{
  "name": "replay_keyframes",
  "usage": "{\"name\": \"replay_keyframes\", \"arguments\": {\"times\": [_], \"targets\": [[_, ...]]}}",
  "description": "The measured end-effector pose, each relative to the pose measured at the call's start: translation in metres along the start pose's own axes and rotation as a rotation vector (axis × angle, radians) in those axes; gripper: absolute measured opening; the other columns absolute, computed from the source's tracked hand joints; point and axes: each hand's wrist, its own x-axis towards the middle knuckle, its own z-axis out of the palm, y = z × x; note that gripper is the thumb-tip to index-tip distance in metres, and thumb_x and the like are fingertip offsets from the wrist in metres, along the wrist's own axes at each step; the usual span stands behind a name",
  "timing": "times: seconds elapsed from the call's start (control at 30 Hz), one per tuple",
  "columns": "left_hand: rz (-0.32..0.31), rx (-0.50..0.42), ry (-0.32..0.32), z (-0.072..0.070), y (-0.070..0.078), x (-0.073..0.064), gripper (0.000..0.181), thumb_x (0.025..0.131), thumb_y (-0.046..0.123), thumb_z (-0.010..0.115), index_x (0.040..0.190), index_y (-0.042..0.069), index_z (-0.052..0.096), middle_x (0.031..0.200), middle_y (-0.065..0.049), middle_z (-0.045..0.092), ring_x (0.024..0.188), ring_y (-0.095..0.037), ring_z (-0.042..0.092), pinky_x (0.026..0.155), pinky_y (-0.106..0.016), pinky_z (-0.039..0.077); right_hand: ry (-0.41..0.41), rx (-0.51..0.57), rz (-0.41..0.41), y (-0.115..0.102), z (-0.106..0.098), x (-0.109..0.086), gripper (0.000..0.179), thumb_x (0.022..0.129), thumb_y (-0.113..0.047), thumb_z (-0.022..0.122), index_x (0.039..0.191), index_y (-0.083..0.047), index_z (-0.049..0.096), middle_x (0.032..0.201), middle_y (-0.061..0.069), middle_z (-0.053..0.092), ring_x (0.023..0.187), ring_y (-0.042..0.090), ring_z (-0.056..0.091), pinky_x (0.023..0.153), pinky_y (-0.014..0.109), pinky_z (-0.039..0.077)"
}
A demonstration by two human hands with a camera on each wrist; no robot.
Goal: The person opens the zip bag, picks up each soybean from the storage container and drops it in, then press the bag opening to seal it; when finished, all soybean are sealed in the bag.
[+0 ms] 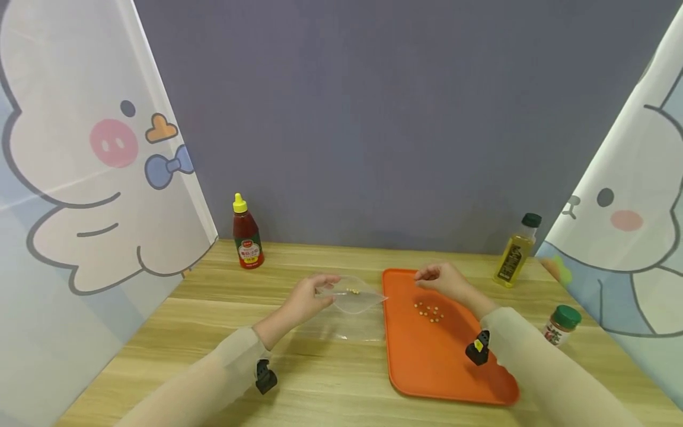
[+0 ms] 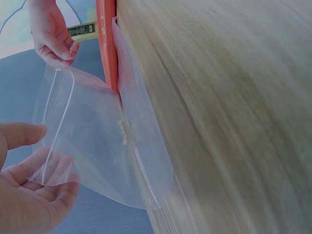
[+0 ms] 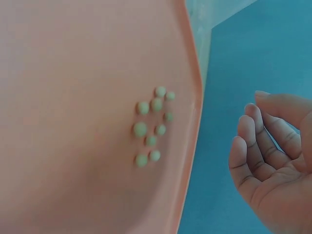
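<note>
We judge the work partly done: moving beads from the tray (image 1: pixel 427 367) into the plastic bag (image 2: pixel 92 122). A small cluster of pale beads inside the bag (image 2: pixel 123 131) is visible through its clear wall. We count ten loose beads (image 3: pixel 140 129) remaining on the tray in the right wrist view; these appear to be the outstanding portion. The bag's mouth stands parted, and its zip strip is unsealed where we can see it, so closing is, in our judgement, also left.

As to position, the bag is on the table (image 1: pixel 331 373), just beside the tray's left edge, and within the left hand (image 1: pixel 309 296). That hand pinches the rim near the mouth between thumb and fingers. The loose beads lie below the right hand (image 1: pixel 445 281), which is raised over the tray's far part, apart from them. Its thumb and forefinger tips are brought together, the other fingers bent; whether a bead is between them we cannot tell.
</note>
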Motion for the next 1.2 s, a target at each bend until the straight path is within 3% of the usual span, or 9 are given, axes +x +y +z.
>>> {"name": "replay_keyframes", "arguments": {"times": [0.23, 0.4, 0.63, 0.83, 0.93, 1.07, 1.2], "targets": [[0.002, 0.008, 0.026, 0.001, -0.001, 0.001, 0.040, 0.086, 0.003, 0.069, 0.126, 0.007, 0.063, 0.124, -0.009, 0.065, 0.109, -0.027, 0.061, 0.092, -0.044, 0.050, 0.004, -0.027, -0.007, 0.007, -0.002, -0.007, 0.022, 0.089, -0.009, 0.069, 0.103, 0.007, 0.069, 0.090, 0.011, 0.071, 0.080, 0.013, 0.063, 0.076, 0.037, 0.055], [-0.006, -0.002, 0.031, 0.001, 0.000, 0.001, 0.040, 0.087, 0.002, 0.069, 0.126, 0.007, 0.063, 0.125, -0.008, 0.065, 0.110, -0.027, 0.061, 0.093, -0.045, 0.049, 0.015, -0.046, -0.019, 0.013, -0.005, -0.012, 0.021, 0.087, -0.006, 0.070, 0.100, 0.009, 0.069, 0.088, 0.013, 0.072, 0.077, 0.011, 0.063, 0.071, 0.028, 0.053], [0.011, 0.013, 0.018, -0.001, 0.000, -0.002, 0.040, 0.087, 0.003, 0.068, 0.127, 0.007, 0.062, 0.126, -0.009, 0.064, 0.110, -0.027, 0.061, 0.093, -0.045, 0.049, -0.021, -0.100, -0.027, 0.026, -0.011, -0.019, 0.019, 0.087, -0.006, 0.070, 0.099, 0.008, 0.069, 0.090, 0.013, 0.072, 0.080, 0.013, 0.064, 0.072, 0.028, 0.052], [0.014, 0.000, -0.005, 0.001, 0.001, -0.002, 0.041, 0.088, 0.002, 0.067, 0.128, 0.006, 0.061, 0.129, -0.010, 0.062, 0.113, -0.028, 0.060, 0.095, -0.047, 0.048, -0.090, -0.049, -0.024, 0.037, -0.014, -0.025, 0.019, 0.086, -0.001, 0.069, 0.100, 0.011, 0.067, 0.095, 0.021, 0.072, 0.080, 0.015, 0.066, 0.067, 0.027, 0.053], [0.008, -0.009, -0.004, 0.001, 0.002, -0.002, 0.040, 0.088, 0.001, 0.067, 0.127, 0.005, 0.061, 0.128, -0.011, 0.063, 0.112, -0.029, 0.059, 0.095, -0.048, 0.048, -0.151, 0.009, -0.017, 0.041, -0.015, -0.027, 0.021, 0.086, 0.001, 0.067, 0.103, 0.014, 0.065, 0.096, 0.025, 0.070, 0.071, 0.013, 0.064, 0.058, 0.026, 0.051], [0.008, -0.005, -0.002, 0.001, 0.004, -0.002, 0.039, 0.088, 0.001, 0.067, 0.126, 0.005, 0.062, 0.127, -0.011, 0.063, 0.112, -0.028, 0.059, 0.095, -0.048, 0.048, -0.196, 0.050, -0.013, 0.044, -0.016, -0.028, 0.023, 0.085, 0.002, 0.068, 0.102, 0.016, 0.063, 0.089, 0.024, 0.069, 0.060, 0.011, 0.058, 0.051, 0.027, 0.048], [0.006, 0.001, -0.006, 0.001, 0.005, -0.001, 0.039, 0.088, 0.002, 0.066, 0.127, 0.006, 0.061, 0.128, -0.010, 0.063, 0.112, -0.028, 0.059, 0.095, -0.047, 0.048, -0.198, 0.044, -0.017, 0.045, -0.016, -0.029, 0.023, 0.082, 0.003, 0.070, 0.099, 0.017, 0.064, 0.086, 0.022, 0.070, 0.062, 0.009, 0.058, 0.052, 0.025, 0.047]]}}
